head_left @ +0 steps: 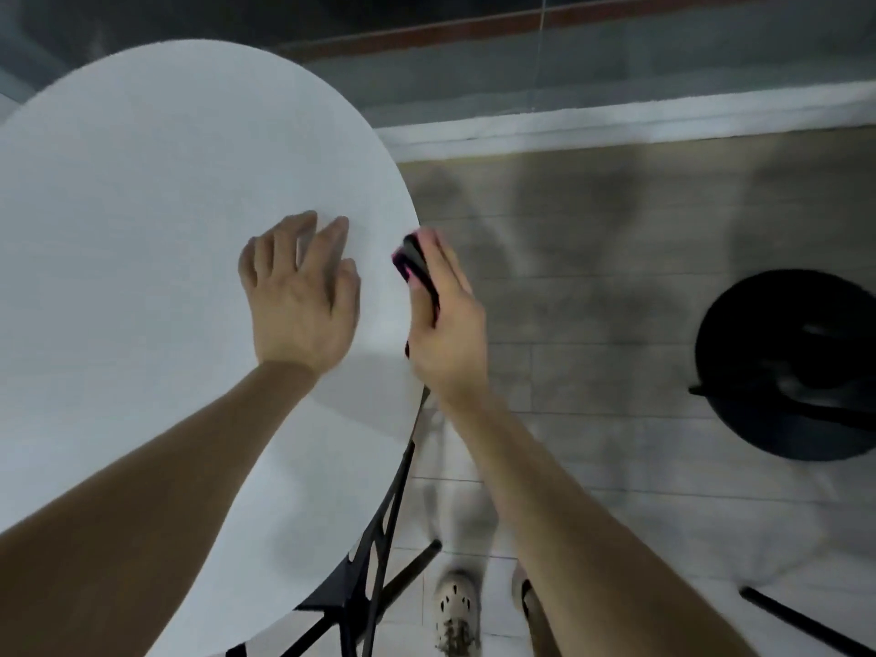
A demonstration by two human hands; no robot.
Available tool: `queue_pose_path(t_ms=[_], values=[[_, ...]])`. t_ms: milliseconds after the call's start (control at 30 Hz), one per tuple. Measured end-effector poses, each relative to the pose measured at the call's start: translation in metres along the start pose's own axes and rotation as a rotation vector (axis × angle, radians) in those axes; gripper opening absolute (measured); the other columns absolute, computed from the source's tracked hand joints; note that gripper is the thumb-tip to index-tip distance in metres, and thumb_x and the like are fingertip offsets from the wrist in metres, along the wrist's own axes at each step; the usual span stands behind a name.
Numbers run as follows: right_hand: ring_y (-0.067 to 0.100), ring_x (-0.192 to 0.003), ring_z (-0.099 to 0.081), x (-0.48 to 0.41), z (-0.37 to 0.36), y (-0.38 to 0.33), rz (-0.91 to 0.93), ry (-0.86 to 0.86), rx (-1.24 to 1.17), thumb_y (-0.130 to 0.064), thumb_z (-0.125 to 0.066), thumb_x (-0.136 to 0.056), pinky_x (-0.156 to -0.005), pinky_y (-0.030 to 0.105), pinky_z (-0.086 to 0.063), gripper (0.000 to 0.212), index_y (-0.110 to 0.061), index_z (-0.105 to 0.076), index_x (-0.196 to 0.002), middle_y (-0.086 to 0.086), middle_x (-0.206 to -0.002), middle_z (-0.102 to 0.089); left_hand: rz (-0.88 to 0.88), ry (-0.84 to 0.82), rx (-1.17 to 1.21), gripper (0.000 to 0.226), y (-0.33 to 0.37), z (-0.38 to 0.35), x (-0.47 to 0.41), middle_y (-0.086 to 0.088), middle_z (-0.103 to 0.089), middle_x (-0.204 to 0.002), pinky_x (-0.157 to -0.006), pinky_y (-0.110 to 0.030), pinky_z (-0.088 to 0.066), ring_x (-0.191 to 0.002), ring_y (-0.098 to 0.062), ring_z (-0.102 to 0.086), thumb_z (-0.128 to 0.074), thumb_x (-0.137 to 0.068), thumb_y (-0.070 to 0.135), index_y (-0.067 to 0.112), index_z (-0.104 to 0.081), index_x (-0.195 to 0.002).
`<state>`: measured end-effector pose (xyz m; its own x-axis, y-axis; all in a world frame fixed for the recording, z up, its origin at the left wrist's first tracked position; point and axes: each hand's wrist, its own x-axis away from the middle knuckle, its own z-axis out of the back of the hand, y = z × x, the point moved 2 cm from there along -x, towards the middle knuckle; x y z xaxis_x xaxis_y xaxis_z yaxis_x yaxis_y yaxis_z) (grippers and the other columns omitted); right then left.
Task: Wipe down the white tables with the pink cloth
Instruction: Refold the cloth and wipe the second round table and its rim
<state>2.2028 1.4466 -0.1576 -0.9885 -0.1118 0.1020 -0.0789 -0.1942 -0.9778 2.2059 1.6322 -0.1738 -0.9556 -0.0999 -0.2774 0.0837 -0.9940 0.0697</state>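
1. Two bare hands are in view over a round white table (142,182), which fills the left half of the head view.
2. The left hand (303,296) lies palm down on the tabletop near its right edge, with the fingers straight, spread and holding nothing.
3. The right hand (450,324) is just beside the table's right rim, and its fingers are wrapped around the pink cloth (417,267).
4. The pink cloth is bunched in that grip. It looks dark in the middle, and pink shows along its top and left edges.
5. The cloth sits right at the rim of the table. Motion blur makes it hard to be sure, but it seems to touch the edge rather than the top surface.
6. The two hands are near each other but apart, with a strip of bare tabletop between them.
7. A black chair (374,538) is tucked partly under the near edge of the table.
8. A black round base (787,367) stands on the grey tiled floor (616,301), well to the right.
9. A pale perforated shoe (456,609) shows at the bottom, beside the chair legs.
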Motion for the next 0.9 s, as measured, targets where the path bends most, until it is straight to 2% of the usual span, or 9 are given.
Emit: queue_pose_path(t_ms=[100, 167, 333, 467, 533, 633, 667, 767, 900], values=[[0.021, -0.15, -0.052, -0.124, -0.012, -0.017, 0.04, -0.13, 0.037, -0.01, -0.051, -0.114, -0.125, 0.038, -0.04, 0.046, -0.011, -0.053, -0.159, 0.005, -0.16, -0.057, -0.001, -0.022, 0.013, 0.043, 0.0, 0.0, 0.0, -0.007, -0.05, -0.154, -0.119, -0.059, -0.034, -0.136, -0.035, -0.05, -0.044, -0.107, 0.036, 0.028, -0.056, -0.148], [0.024, -0.142, -0.058, -0.161, -0.023, -0.022, 0.033, -0.179, 0.059, -0.008, -0.051, -0.113, -0.12, 0.038, -0.044, 0.044, -0.009, -0.057, -0.156, 0.005, -0.153, -0.064, 0.015, -0.042, 0.004, 0.044, 0.0, 0.0, -0.001, -0.006, -0.049, -0.154, -0.12, -0.06, -0.033, -0.137, -0.035, -0.049, -0.044, -0.106, 0.036, 0.028, -0.057, -0.147], [0.018, -0.144, -0.055, -0.087, -0.006, -0.016, -0.017, -0.082, 0.049, -0.016, -0.051, -0.115, -0.121, 0.04, -0.045, 0.045, -0.016, -0.052, -0.16, -0.001, -0.154, -0.062, 0.028, -0.059, 0.003, 0.044, 0.003, 0.006, -0.001, -0.009, -0.05, -0.155, -0.121, -0.062, -0.032, -0.14, -0.037, -0.047, -0.043, -0.109, 0.034, 0.025, -0.059, -0.148], [0.004, -0.153, -0.043, 0.002, 0.014, -0.006, -0.034, -0.074, 0.103, -0.021, -0.05, -0.117, -0.121, 0.018, -0.037, 0.05, -0.019, -0.042, -0.166, -0.006, -0.165, -0.048, 0.02, -0.075, -0.006, 0.047, 0.002, 0.007, -0.001, -0.011, -0.05, -0.156, -0.123, -0.062, -0.03, -0.146, -0.037, -0.046, -0.038, -0.112, 0.038, 0.021, -0.058, -0.151], [0.002, -0.148, -0.047, -0.02, 0.013, -0.01, -0.036, -0.144, 0.074, -0.018, -0.049, -0.117, -0.117, 0.016, -0.038, 0.049, -0.016, -0.042, -0.165, -0.004, -0.163, -0.049, 0.019, -0.081, -0.001, 0.047, 0.002, 0.006, 0.0, -0.012, -0.05, -0.157, -0.123, -0.063, -0.03, -0.148, -0.037, -0.046, -0.039, -0.112, 0.038, 0.021, -0.059, -0.151], [0.02, -0.138, -0.061, -0.12, -0.007, -0.023, 0.015, -0.272, 0.08, -0.016, -0.048, -0.116, -0.111, 0.044, -0.054, 0.048, -0.017, -0.044, -0.164, -0.001, -0.164, -0.05, 0.026, -0.081, 0.021, 0.046, 0.0, 0.005, 0.002, -0.011, -0.05, -0.158, -0.125, -0.063, -0.029, -0.15, -0.037, -0.046, -0.04, -0.113, 0.037, 0.023, -0.059, -0.152], [0.021, -0.143, -0.058, -0.158, -0.017, -0.028, 0.061, -0.325, 0.126, -0.016, -0.049, -0.116, -0.115, 0.045, -0.052, 0.049, -0.018, -0.045, -0.164, -0.001, -0.168, -0.047, 0.029, -0.079, 0.034, 0.046, 0.0, 0.006, 0.003, -0.011, -0.05, -0.159, -0.125, -0.064, -0.029, -0.151, -0.037, -0.045, -0.04, -0.112, 0.037, 0.023, -0.059, -0.152], [0.016, -0.155, -0.043, -0.224, -0.047, -0.038, 0.219, -0.433, 0.265, -0.012, -0.053, -0.113, -0.126, 0.033, -0.037, 0.05, -0.015, -0.048, -0.163, 0.001, -0.174, -0.037, 0.036, -0.072, 0.054, 0.046, 0.003, 0.007, 0.002, -0.011, -0.051, -0.16, -0.124, -0.066, -0.03, -0.153, -0.035, -0.045, -0.043, -0.111, 0.034, 0.022, -0.062, -0.151], [0.017, -0.156, -0.044, -0.184, -0.026, -0.036, 0.209, -0.421, 0.203, -0.008, -0.051, -0.114, -0.126, 0.037, -0.041, 0.049, -0.009, -0.047, -0.162, 0.003, -0.175, -0.034, 0.045, -0.1, 0.067, 0.046, 0.007, 0.012, 0.004, -0.014, -0.053, -0.161, -0.123, -0.07, -0.03, -0.155, -0.039, -0.045, -0.048, -0.11, 0.028, 0.016, -0.065, -0.152]])
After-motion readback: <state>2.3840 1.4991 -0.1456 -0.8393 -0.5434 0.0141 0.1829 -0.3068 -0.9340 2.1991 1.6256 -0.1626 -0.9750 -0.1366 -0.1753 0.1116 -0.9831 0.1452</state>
